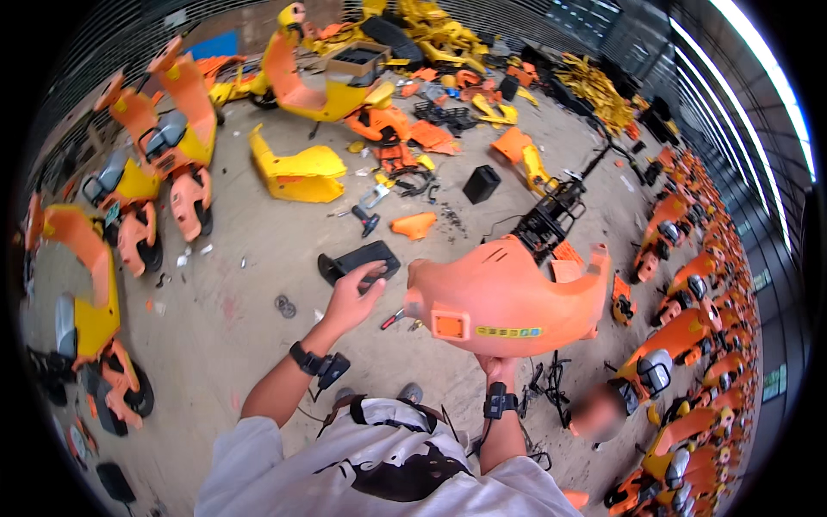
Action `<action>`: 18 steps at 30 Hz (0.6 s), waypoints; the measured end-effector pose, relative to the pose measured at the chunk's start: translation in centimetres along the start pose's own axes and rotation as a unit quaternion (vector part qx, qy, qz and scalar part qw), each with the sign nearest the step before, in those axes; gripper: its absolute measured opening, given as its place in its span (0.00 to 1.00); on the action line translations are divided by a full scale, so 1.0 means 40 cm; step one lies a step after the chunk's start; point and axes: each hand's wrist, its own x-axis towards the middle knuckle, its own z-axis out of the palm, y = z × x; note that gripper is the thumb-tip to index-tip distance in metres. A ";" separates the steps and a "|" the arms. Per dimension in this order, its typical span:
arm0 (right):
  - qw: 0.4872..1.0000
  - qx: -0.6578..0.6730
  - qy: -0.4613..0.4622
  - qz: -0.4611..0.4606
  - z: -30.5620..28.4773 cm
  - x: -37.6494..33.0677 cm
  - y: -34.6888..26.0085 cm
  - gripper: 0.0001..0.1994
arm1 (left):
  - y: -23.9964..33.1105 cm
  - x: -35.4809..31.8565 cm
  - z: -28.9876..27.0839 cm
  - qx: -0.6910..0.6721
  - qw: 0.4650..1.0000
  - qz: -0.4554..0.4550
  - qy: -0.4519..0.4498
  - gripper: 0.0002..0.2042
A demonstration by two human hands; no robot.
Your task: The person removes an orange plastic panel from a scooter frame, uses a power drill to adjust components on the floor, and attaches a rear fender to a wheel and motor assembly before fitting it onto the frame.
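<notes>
A large orange scooter body panel, with a small square reflector and a coloured sticker strip, is held up in front of me at the right. My right hand grips it from below, its fingers mostly hidden behind the panel. To the left of the panel, my left hand is open and holds nothing, fingers stretched towards the panel. Beyond its fingertips a black plastic cover lies on the floor. Behind the panel stands a stripped black scooter frame, partly hidden.
Farther off lie a power drill, an orange trim piece, a black battery box and a yellow body panel. Scooters line the left; many more crowd the right. Yellow scrap parts are heaped at the back.
</notes>
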 end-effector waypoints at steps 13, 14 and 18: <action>0.986 -0.027 0.025 -0.162 -0.038 -0.034 0.033 0.24 | 0.362 -0.061 0.269 0.208 0.917 0.304 -0.153 0.41; 0.983 -0.031 0.032 -0.176 -0.042 -0.035 0.027 0.24 | 0.360 -0.061 0.298 0.211 0.918 0.296 -0.159 0.43; 0.978 -0.031 0.061 -0.196 -0.071 -0.019 0.039 0.24 | 0.306 -0.076 0.393 0.240 0.932 0.216 -0.163 0.50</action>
